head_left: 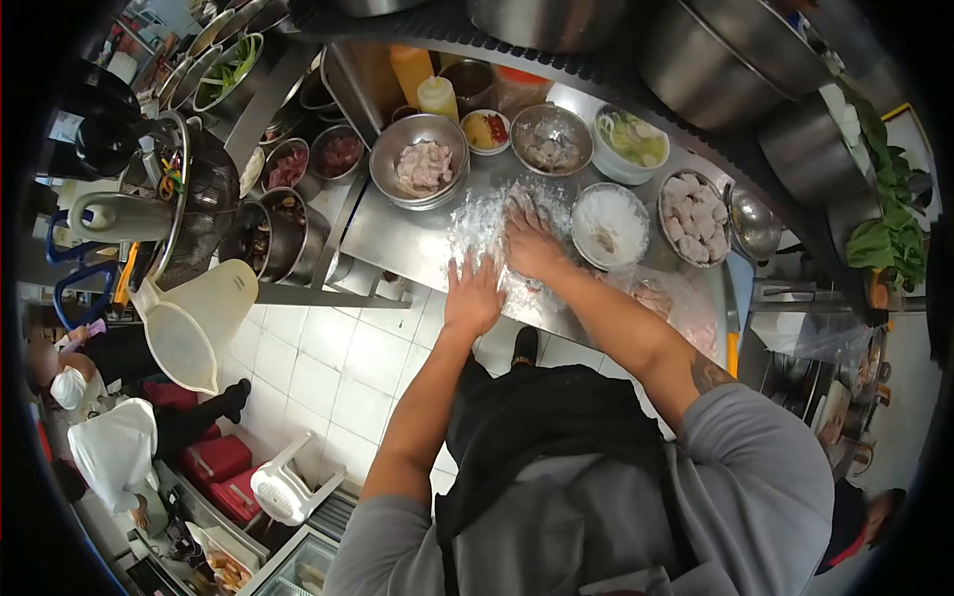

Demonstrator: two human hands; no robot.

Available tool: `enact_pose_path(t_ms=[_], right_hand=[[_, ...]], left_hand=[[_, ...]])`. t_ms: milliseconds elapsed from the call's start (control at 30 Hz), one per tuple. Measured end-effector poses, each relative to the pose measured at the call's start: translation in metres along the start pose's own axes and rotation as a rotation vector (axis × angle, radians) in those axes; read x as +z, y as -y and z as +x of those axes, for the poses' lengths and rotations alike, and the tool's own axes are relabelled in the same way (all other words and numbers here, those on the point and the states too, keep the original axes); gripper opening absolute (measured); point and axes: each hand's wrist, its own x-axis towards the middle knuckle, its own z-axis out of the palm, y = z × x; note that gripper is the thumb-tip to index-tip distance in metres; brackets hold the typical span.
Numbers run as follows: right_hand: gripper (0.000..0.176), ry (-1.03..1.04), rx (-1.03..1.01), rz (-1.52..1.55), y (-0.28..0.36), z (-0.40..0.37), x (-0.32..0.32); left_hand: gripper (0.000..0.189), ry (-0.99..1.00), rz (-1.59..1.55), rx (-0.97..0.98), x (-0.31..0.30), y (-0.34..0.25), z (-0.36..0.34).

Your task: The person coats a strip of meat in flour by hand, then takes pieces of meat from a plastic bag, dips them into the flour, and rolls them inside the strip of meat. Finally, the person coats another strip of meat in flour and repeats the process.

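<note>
Black apron point(537, 417) over a grey shirt fills the near field; both forearms extend from it to the steel counter point(397, 233). Left hand point(474, 295) lies palm down at the counter's near edge, fingers flat and slightly spread, gripping nothing; it appears placed to brace the body. Right hand point(532, 238) rests just beyond it, palm down on the flour patch point(482, 214), fingers splayed wide (whether anything lies beneath the palm cannot be told). Flour is dusted directly on the steel, seemingly as a working surface between the bowls. Supplies ring it in an arc, each near the hands: bowl of raw meat point(424, 164) behind and to the left, flour bowl point(608, 226) just beside on the right, bowl of pale pieces point(693, 217) beyond that. Another person in white point(109, 437) is well apart, lower left.
</note>
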Motion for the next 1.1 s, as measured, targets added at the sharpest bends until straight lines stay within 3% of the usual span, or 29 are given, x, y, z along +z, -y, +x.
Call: enact_pose_path(t_ms=[133,200,267,367,467,667,767,867,900,967,1033,1100], right_hand=[[0.049,-0.214,-0.144,-0.001,-0.02,0.0,-0.026],[0.041,-0.184,0.073,0.188,-0.051,-0.017,-0.066],[0.031,-0.331,0.182,0.128,-0.1,-0.024,-0.07],[0.026,0.045,0.171,-0.049,-0.141,-0.026,-0.085],[0.023,0.159,0.119,-0.106,-0.135,-0.026,-0.075],[0.026,0.001,0.116,-0.062,-0.142,-0.032,-0.044],[0.024,0.061,0.09,0.055,-0.16,-0.021,-0.048],[0.024,0.086,0.149,0.821,-0.126,-0.038,-0.066],[0.025,0.135,0.148,0.868,-0.1,-0.04,-0.072],[0.025,0.117,0.12,0.714,-0.05,-0.042,-0.062],[0.022,-0.037,0.019,0.523,-0.01,-0.041,-0.025],[0.027,0.03,-0.196,0.07,0.016,-0.04,-0.005]], left_hand=[[0.064,-0.018,-0.002,0.003,0.008,-0.002,-0.009],[0.064,-0.023,-0.011,0.01,0.011,-0.002,-0.015],[0.064,0.007,-0.026,-0.004,0.015,0.002,-0.016],[0.054,-0.198,-0.156,-0.073,0.016,0.006,-0.027],[0.049,-0.412,-0.227,-0.16,0.018,0.014,-0.038],[0.042,-0.535,-0.28,-0.244,0.019,0.017,-0.062],[0.039,-0.584,-0.306,-0.25,0.018,0.016,-0.068],[0.037,-0.58,-0.346,-0.236,0.017,0.013,-0.072],[0.037,-0.576,-0.353,-0.238,0.02,0.012,-0.072],[0.037,-0.563,-0.364,-0.232,0.027,0.01,-0.068],[0.04,-0.569,-0.368,-0.182,0.025,0.005,-0.066],[0.042,-0.575,-0.359,-0.149,0.028,0.004,-0.065]])
